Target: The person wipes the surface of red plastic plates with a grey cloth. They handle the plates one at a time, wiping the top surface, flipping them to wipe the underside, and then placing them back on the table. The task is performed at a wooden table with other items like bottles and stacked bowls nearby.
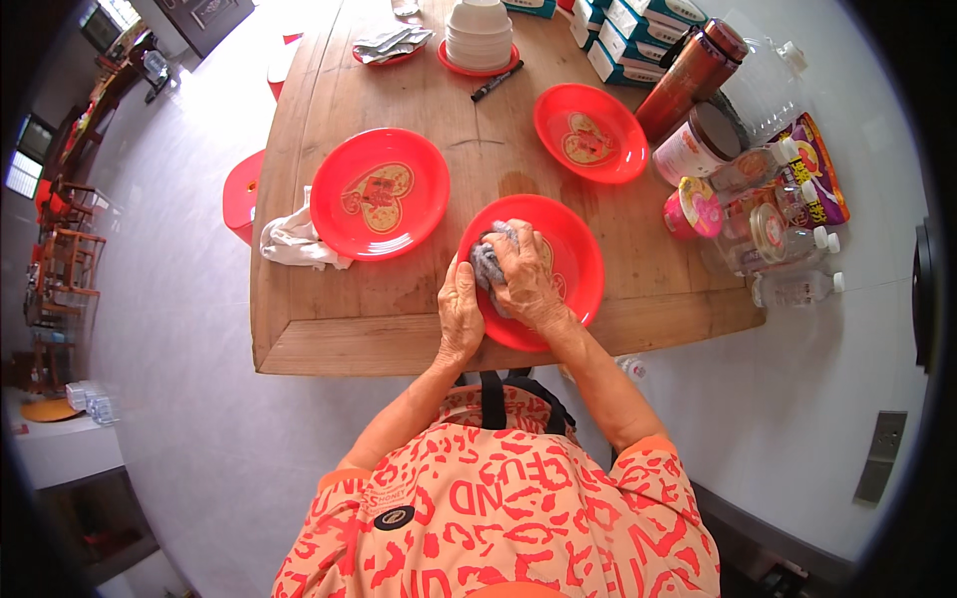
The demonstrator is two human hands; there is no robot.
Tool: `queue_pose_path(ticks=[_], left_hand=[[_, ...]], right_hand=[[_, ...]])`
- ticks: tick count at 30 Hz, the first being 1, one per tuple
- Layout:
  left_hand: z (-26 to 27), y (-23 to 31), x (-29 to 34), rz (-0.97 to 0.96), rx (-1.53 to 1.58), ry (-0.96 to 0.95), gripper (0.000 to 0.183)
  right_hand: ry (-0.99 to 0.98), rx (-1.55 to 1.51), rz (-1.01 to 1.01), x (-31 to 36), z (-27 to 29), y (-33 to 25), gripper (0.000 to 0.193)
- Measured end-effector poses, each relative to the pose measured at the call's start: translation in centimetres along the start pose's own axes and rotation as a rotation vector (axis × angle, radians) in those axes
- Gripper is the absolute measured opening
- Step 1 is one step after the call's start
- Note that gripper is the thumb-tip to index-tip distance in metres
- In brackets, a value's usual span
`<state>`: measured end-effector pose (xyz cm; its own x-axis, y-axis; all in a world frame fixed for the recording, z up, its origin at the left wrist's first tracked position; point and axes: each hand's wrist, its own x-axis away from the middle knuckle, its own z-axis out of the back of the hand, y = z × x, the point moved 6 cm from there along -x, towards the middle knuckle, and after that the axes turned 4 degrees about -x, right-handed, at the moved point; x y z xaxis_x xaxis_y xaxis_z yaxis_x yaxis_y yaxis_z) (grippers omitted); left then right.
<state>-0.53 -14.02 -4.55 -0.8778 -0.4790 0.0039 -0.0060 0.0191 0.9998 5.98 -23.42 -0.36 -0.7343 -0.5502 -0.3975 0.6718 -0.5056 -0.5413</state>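
A red plate (581, 284) with a gold heart print lies near the table's front edge. My right hand (525, 274) is closed on a grey cloth (486, 261) and presses it against the left part of that plate. At the plate's left rim my left hand (461, 311) grips the edge, its fingers partly hidden under the rim. Two more red plates with the same heart print rest on the table: one plate (424, 194) to the left, another plate (608, 130) farther back on the right.
A white cloth (294, 241) lies beside the left plate. White bowls (480, 35) are stacked at the back on a red plate, near a black marker (496, 82). Along the right side stand a copper-coloured flask (693, 75), several clear bottles (797, 289) and green-white boxes (628, 50).
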Motion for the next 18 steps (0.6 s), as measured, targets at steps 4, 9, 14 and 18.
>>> queue_pose_path(ticks=[4, 9, 14, 18], left_hand=[[0.0, 0.3, 0.1, 0.028, 0.051, 0.013, 0.045], [0.0, 0.5, 0.3, -0.013, 0.047, 0.018, 0.046], [0.0, 0.2, 0.5, 0.000, 0.050, 0.046, 0.044], [0.0, -0.2, 0.3, -0.023, 0.062, 0.050, 0.044]], right_hand=[[-0.003, 0.199, -0.134, -0.9, 1.1, 1.7, 0.042], [-0.013, 0.251, -0.174, 0.3, 2.2, 2.5, 0.048], [-0.130, 0.160, -0.083, 3.1, 2.8, -0.4, 0.048], [-0.269, 0.095, -0.025, 5.5, 1.9, -2.0, 0.053]])
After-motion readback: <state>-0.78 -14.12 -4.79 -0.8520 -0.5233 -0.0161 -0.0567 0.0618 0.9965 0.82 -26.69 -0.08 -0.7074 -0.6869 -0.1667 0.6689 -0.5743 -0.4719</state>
